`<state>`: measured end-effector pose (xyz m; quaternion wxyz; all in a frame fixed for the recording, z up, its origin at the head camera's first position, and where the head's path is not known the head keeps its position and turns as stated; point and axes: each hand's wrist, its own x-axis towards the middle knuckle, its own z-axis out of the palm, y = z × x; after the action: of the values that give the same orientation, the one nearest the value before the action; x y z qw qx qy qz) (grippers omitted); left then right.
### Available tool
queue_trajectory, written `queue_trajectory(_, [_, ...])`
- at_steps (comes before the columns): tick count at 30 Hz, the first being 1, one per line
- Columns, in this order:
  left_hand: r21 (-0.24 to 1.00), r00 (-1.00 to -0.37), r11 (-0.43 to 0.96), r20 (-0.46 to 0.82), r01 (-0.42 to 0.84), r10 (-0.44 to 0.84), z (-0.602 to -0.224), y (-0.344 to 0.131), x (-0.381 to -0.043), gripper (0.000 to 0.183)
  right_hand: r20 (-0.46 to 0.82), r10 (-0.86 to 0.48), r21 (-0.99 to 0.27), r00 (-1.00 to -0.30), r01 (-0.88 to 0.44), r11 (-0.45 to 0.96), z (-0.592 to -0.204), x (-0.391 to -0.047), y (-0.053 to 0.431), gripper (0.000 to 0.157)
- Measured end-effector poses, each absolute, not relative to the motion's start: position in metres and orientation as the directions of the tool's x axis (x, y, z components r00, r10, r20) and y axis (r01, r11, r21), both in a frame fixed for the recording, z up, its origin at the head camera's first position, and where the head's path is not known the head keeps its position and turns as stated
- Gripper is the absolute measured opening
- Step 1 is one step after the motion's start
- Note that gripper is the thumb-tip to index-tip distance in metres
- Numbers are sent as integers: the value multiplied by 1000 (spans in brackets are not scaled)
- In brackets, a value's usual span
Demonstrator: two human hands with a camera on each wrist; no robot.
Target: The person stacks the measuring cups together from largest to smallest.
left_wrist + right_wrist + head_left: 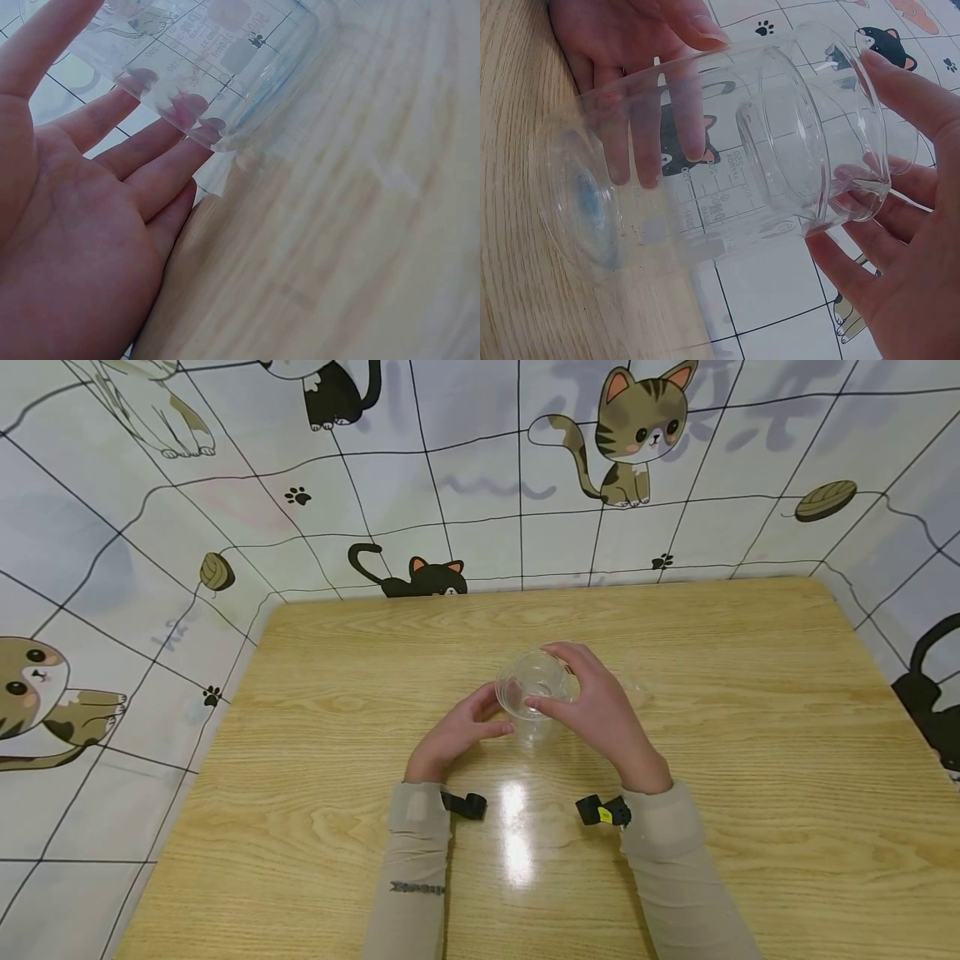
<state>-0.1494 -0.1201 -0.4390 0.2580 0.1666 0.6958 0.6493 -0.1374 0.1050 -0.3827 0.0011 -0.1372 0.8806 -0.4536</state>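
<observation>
A clear glass beaker with printed volume marks stands on the table. A smaller clear vessel sits partly inside its mouth, its rim above the beaker's. The right hand holds this upper vessel by the rim, thumb on the near side and fingers on the far side. Beside the beaker is the left hand, palm toward it. In the left wrist view its fairly straight fingers touch the glass near the base. How firmly the thumb touches the beaker is hard to tell.
The wooden table carries the beaker near its middle. White cat-printed sheets with black grid lines stand at the back and sides. A black strap is on the left wrist and another strap on the right.
</observation>
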Motion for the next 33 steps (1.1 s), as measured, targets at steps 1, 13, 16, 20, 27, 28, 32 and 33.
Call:
queue_trajectory(1, [990, -811, 101, -141, -101, 568, -439, -120, -149, 65, 124, -243, -798, -962, -242, 551, -383, -137, 105, 74])
queue_trajectory(13, [991, -827, 92, -128, -92, 548, -454, -120, -155, 67, 121, -251, -795, -960, -246, 554, -380, -136, 105, 75])
queue_trajectory(16, [992, -821, 104, -122, -76, 558, -449, -120, -154, 67, 106, -253, -792, -962, -235, 563, -380, -137, 105, 76])
queue_trajectory(20, [992, -811, 101, -116, -70, 573, -440, -120, -152, 66, 99, -252, -789, -963, -230, 569, -381, -138, 105, 77])
queue_trajectory(27, [994, -830, 95, -101, -57, 549, -456, -120, -157, 64, 105, -252, -785, -962, -236, 573, -383, -140, 105, 76])
queue_trajectory(28, [994, -831, 98, -99, -54, 547, -459, -120, -158, 65, 106, -252, -785, -962, -237, 573, -382, -140, 105, 76])
queue_trajectory(32, [994, -831, 97, -87, -39, 550, -464, -121, -159, 65, 109, -251, -786, -962, -238, 571, -382, -139, 104, 76])
queue_trajectory(33, [995, -829, 95, -86, -39, 553, -464, -121, -159, 65, 109, -252, -785, -962, -239, 571, -382, -139, 104, 76])
